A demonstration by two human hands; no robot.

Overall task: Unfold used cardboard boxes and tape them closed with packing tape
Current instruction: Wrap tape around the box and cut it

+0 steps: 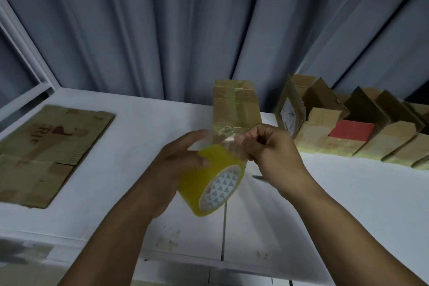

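Observation:
A yellow roll of packing tape (209, 181) is held above the white table (139, 141), gripped by my left hand (178, 162) around its outer side. My right hand (269, 146) pinches the clear loose end of the tape (228, 140) just above the roll. Behind both hands stands a small cardboard box (235, 104), upright, with shiny tape strips across its top and front. A flattened cardboard box (46, 153) lies at the left of the table.
A row of several open cardboard boxes (362, 132) lines the back right of the table, one showing a red panel (351, 131). A grey curtain (185, 30) hangs behind the table. A small dark object (258, 177) lies under my right wrist.

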